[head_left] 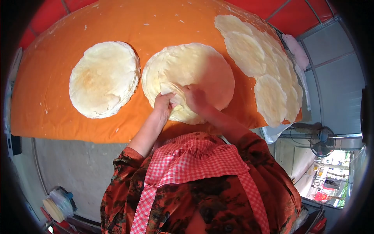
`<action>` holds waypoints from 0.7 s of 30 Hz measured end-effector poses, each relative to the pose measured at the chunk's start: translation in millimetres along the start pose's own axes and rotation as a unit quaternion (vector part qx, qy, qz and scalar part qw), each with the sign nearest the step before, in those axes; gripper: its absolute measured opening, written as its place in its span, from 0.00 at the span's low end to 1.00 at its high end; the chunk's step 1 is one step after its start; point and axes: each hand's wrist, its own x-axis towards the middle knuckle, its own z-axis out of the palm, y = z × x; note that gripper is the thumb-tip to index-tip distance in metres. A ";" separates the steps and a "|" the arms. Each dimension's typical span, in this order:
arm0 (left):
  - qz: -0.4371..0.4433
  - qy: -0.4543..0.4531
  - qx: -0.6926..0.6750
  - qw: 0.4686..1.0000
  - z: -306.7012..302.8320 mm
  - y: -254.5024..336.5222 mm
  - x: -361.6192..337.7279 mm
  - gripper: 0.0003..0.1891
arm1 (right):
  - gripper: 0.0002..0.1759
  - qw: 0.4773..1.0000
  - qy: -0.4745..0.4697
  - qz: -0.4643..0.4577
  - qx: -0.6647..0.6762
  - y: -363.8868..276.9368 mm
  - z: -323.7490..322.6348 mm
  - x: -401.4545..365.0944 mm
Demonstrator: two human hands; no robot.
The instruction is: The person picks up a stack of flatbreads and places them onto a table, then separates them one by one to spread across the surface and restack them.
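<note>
A stack of thin round flatbreads (pixel 187 62) lies on the orange cloth in front of me. At its near-left edge, my left hand (pixel 165 103) is closed on the lifted, folded edge of a flatbread (pixel 170 90). Just to the right, over the stack, my right hand (pixel 195 98) has its fingers curled against the same fold; its fingertips are partly hidden. A red-tinted shade covers the right half of the stack. To the left is a second flatbread stack (pixel 103 80), browned in its middle.
Several overlapping flatbreads (pixel 269 97) spread along the right side of the orange cloth (pixel 46 85). Small flakes dot the cloth. A black fan (pixel 323 142) stands beyond the table at right. On the floor at lower left is a plastic bag (pixel 62 202) beside round pale pieces.
</note>
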 end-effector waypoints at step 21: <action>0.041 0.032 -0.002 0.999 -3.5 -13.8 4.3 0.11 | 0.12 0.899 -0.028 0.002 0.437 160.4 -65.7 93.6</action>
